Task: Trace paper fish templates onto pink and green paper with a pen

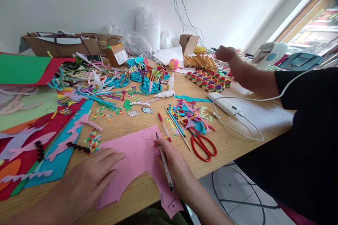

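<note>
A pink sheet of paper (134, 158) with a cut, curved lower edge lies before me, its lower right corner reaching past the table edge. My left hand (92, 175) rests flat on its left part, fingers stretched out. In my right hand (174, 158) is a black-capped pen (165, 165), gripped with its tip by an oval outline near the sheet's top. A second drawn shape with a dark dot shows at the lower right corner. Right of the sheet lie a red pen (164, 127), a thin wooden stick (182, 135) and red-handled scissors (202, 146).
Colourful paper scraps (191, 116) lie behind the scissors. Stacked coloured sheets (71, 140) with paper fish cover the left side. Another person's arm (250, 74) reaches over the right side, near painted egg trays (207, 81) and a white power bank (224, 103) with a cable.
</note>
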Available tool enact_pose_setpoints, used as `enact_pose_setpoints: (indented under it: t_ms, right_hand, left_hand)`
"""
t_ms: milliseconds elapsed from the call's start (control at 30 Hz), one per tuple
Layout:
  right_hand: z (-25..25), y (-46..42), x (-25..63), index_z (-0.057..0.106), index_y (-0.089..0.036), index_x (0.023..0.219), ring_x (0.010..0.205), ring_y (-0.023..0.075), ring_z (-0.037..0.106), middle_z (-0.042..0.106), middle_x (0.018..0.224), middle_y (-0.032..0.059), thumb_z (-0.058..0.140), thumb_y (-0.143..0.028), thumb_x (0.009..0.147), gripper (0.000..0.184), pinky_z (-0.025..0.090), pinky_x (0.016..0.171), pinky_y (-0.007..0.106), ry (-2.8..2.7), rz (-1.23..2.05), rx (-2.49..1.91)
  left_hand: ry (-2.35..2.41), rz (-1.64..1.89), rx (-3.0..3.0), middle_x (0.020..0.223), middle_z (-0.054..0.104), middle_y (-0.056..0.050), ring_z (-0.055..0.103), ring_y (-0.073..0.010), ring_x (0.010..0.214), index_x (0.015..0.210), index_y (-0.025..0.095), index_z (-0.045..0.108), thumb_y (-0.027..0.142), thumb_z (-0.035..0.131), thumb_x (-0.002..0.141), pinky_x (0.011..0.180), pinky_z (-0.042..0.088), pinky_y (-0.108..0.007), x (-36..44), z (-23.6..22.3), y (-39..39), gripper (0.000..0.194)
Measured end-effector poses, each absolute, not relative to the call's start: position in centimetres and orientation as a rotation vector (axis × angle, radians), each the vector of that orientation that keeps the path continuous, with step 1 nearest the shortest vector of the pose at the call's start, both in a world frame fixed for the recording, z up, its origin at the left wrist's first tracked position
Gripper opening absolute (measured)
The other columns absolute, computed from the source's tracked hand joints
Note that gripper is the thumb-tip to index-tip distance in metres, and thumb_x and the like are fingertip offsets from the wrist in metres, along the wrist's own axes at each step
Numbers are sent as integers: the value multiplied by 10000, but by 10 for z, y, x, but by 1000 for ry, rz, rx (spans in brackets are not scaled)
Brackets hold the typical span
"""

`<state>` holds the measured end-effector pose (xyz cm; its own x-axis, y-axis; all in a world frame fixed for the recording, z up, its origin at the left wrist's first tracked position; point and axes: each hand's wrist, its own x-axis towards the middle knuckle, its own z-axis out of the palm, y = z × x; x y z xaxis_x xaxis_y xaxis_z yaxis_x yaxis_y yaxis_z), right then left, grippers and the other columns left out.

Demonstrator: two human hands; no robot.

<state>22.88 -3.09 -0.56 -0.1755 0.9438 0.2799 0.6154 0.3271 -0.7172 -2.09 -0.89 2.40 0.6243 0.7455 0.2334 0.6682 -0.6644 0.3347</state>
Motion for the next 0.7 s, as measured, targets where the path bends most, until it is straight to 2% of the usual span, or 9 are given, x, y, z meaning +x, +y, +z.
enact_pose_setpoints:
  t_ms: [67, 133, 233, 300, 400, 500, 700]
  right_hand:
    - [-4, -31, 230, 529, -167, 1169, 981, 215, 629, 649, 1098, 104, 463, -89, 783, 399, 506, 823, 322, -1929, 585, -1369]
    - [-2, -30, 234, 547, -173, 1149, 973, 226, 628, 656, 1084, 103, 483, -92, 794, 370, 503, 819, 339, -1970, 531, -1384]
    - [6, -26, 239, 599, -172, 1033, 899, 230, 638, 685, 974, 97, 533, -160, 817, 227, 497, 785, 345, -1922, 433, -1386]
    - [12, -22, 239, 618, -180, 945, 836, 196, 644, 695, 901, 76, 524, -201, 845, 138, 491, 741, 299, -1850, 470, -1341]
    - [17, -13, 234, 616, -192, 888, 717, 138, 635, 686, 781, 25, 460, -185, 872, 157, 463, 651, 231, -1777, 662, -1298]
    - [17, -3, 228, 578, -189, 944, 571, 113, 561, 630, 664, -19, 447, -169, 854, 160, 406, 543, 212, -1718, 829, -1382]
    - [9, 8, 227, 575, -178, 836, 605, 111, 521, 590, 694, -14, 480, -152, 802, 105, 381, 555, 216, -1655, 954, -1445]
  left_hand:
    - [1058, 490, 2762, 1009, 689, -37, 641, -194, 932, 1007, 225, 653, 119, 375, 827, 846, 530, -290, 6, 28, 1, 348]
    - [1037, 401, 2854, 1052, 666, -77, 611, -226, 984, 1051, 181, 633, 70, 383, 799, 869, 518, -354, 24, 24, 10, 372]
    - [1049, 222, 2877, 1083, 644, -94, 592, -248, 986, 1087, 167, 607, 64, 448, 790, 840, 521, -388, 34, 10, 17, 352]
    - [1036, 208, 2892, 1084, 636, -94, 586, -254, 978, 1116, 166, 586, 79, 474, 804, 815, 522, -398, 33, 1, 20, 343]
    - [1034, 255, 2922, 1060, 630, -91, 573, -258, 971, 1140, 163, 565, 87, 486, 816, 808, 513, -412, 33, -7, 21, 343]
    - [1064, 256, 2917, 1004, 635, -65, 575, -239, 937, 1093, 180, 579, 74, 477, 817, 803, 508, -393, 36, -10, 22, 313]
    - [1035, 432, 2994, 1129, 623, -94, 567, -247, 1008, 1117, 157, 577, 85, 436, 839, 852, 501, -400, 36, -16, 24, 320]
